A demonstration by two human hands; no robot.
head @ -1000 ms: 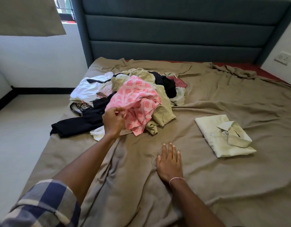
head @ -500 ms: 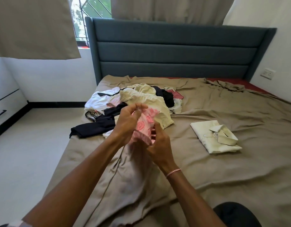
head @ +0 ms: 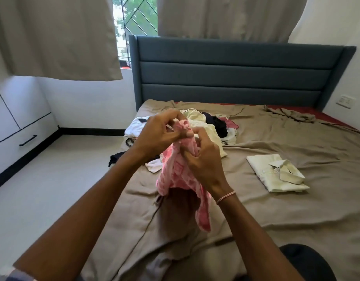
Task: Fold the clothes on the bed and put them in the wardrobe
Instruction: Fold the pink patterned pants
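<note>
1. My left hand [head: 158,136] has its fingers curled and pinches the top edge of the pink patterned garment [head: 179,175]. My right hand [head: 203,161] pinches the same edge just beside it, at its 3 o'clock.
2. The garment is off the bed [head: 296,216]. It hangs bunched from both hands, its long axis running 12 to 6 o'clock with the loose end toward me.
3. Both grips sit close together at the top, so I judge my hands must part toward 9 and 3 o'clock to spread the cloth.
4. The pile of unfolded clothes [head: 207,126] lies at 12 o'clock, beyond my hands.
5. The folded shirt [head: 276,173] lies at 3 o'clock, well apart.
6. A white cupboard [head: 22,126], probably the wardrobe, stands at 9 o'clock.
</note>
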